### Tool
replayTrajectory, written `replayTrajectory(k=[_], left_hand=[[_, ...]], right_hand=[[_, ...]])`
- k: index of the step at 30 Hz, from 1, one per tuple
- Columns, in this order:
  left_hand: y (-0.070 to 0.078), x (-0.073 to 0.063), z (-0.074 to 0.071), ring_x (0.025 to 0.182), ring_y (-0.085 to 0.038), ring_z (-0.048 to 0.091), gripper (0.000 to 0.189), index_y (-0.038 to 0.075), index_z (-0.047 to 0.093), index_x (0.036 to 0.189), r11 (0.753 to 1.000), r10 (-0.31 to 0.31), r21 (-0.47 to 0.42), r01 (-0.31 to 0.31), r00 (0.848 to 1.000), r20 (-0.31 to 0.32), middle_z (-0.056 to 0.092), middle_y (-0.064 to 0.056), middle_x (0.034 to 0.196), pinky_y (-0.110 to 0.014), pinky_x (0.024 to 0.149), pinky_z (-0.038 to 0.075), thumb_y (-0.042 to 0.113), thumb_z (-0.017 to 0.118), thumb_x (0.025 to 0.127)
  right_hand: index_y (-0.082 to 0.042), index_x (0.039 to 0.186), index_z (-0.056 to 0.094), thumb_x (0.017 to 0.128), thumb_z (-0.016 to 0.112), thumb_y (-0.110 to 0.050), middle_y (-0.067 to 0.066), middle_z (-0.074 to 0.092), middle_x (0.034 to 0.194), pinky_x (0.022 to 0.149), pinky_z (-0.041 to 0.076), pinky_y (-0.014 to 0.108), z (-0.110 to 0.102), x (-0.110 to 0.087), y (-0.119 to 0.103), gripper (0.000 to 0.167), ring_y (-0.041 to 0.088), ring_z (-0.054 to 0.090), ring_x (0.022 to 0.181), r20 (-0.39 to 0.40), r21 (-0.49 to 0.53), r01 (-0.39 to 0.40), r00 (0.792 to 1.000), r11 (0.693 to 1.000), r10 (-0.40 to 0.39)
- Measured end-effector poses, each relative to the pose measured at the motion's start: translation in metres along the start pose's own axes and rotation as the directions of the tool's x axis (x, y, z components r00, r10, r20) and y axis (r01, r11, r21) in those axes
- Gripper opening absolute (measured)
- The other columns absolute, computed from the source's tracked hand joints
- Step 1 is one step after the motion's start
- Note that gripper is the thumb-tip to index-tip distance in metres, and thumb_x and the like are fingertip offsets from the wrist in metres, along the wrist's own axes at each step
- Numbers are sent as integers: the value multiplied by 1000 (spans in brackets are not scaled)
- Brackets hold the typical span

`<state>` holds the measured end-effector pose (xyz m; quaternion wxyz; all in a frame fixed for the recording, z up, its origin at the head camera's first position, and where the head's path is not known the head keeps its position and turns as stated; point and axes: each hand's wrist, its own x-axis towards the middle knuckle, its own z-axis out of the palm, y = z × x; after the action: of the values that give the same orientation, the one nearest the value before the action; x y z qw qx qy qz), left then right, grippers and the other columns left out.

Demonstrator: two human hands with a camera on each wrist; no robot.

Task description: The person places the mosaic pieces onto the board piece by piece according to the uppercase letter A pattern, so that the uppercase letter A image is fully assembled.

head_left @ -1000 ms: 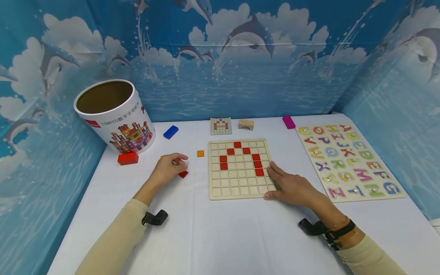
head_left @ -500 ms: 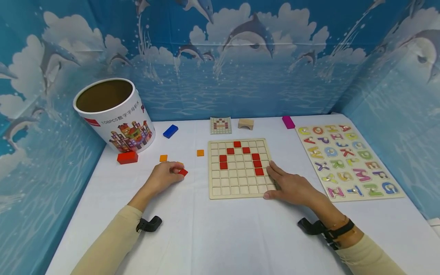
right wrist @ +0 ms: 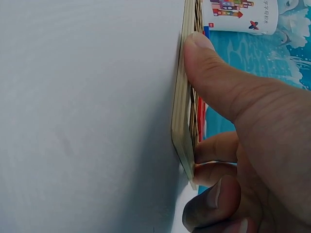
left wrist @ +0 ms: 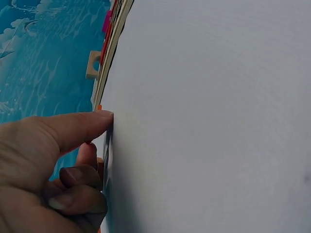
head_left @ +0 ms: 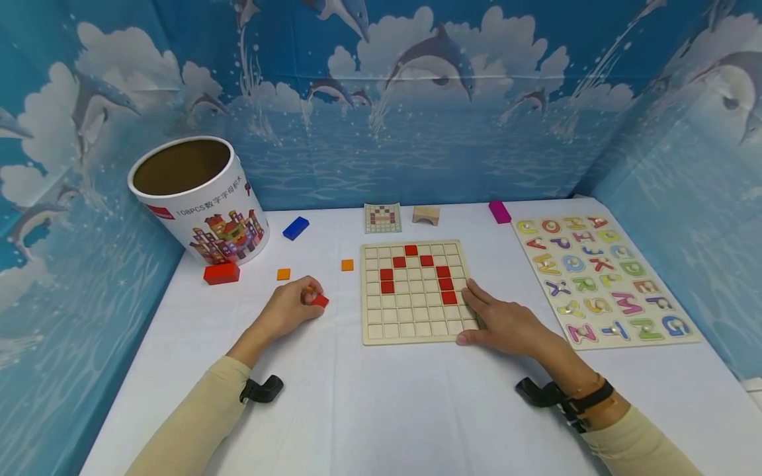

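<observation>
In the head view my left hand (head_left: 290, 305) is low over the cloth. Its thumb and index finger pinch a small red square tile (head_left: 320, 301). A bit of orange shows behind those fingers, partly hidden. The left wrist view shows the thumb (left wrist: 82, 130) stretched out and the other fingers curled; the red tile is not visible there. A wooden grid board (head_left: 411, 314) lies flat, with several red tiles set in an arch-like pattern. My right hand (head_left: 506, 325) rests at the board's lower right corner, thumb at the front edge and fingers along the right side.
Loose orange tiles (head_left: 347, 265) lie left of the board. Behind it are a small pattern card (head_left: 383, 218) and a wooden arch block (head_left: 426, 215). A large bucket (head_left: 208, 211), a red block (head_left: 221, 274) and a blue block (head_left: 296, 228) stand left. Right are a magenta block (head_left: 500, 211) and an alphabet board (head_left: 601, 281).
My left hand first drew back left and toward me, uncovering an orange tile, then shifted slightly right with the red tile at its fingertips. The right hand and the board stay put.
</observation>
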<state>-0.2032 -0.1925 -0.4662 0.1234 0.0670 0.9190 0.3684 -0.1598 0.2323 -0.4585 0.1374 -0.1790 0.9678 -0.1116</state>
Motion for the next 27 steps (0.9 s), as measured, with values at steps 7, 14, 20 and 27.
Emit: replayTrajectory(k=[7, 14, 20, 27], left_hand=[[10, 8, 9, 77, -21, 53, 28, 15, 63, 109, 991, 24, -129, -27, 999, -26, 58, -5, 83, -31, 68, 44, 18, 81, 88], [51, 23, 45, 69, -18, 54, 30, 12, 64, 107, 969, 73, -237, -64, 997, 29, 61, -4, 77, -29, 62, 41, 19, 83, 86], [70, 29, 71, 67, -13, 56, 25, 12, 65, 104, 979, 124, -165, -116, 991, 40, 63, 1, 75, -29, 66, 46, 15, 81, 86], [73, 29, 76, 66, -11, 54, 21, 11, 68, 103, 981, 168, -97, -165, 986, 15, 62, 4, 74, -28, 66, 46, 13, 79, 86]], right_hand=[[-4, 159, 32, 84, 69, -69, 19, 21, 167, 88, 55, 53, 1, -1, 2, 105, 46, 50, 135, 11, 1, -12, 1000, 1000, 12], [-4, 158, 32, 84, 70, -68, 19, 22, 167, 89, 54, 54, 1, -2, 2, 105, 46, 51, 134, 8, 7, -12, 1000, 1000, 12], [-5, 159, 31, 84, 68, -69, 19, 21, 167, 91, 53, 55, 2, -1, 1, 106, 46, 52, 133, 7, 13, -1, 1000, 1000, 1], [-4, 158, 32, 83, 68, -69, 19, 22, 167, 87, 55, 53, 0, -1, -1, 106, 45, 54, 132, -1, 3, 4, 1000, 1000, -4]])
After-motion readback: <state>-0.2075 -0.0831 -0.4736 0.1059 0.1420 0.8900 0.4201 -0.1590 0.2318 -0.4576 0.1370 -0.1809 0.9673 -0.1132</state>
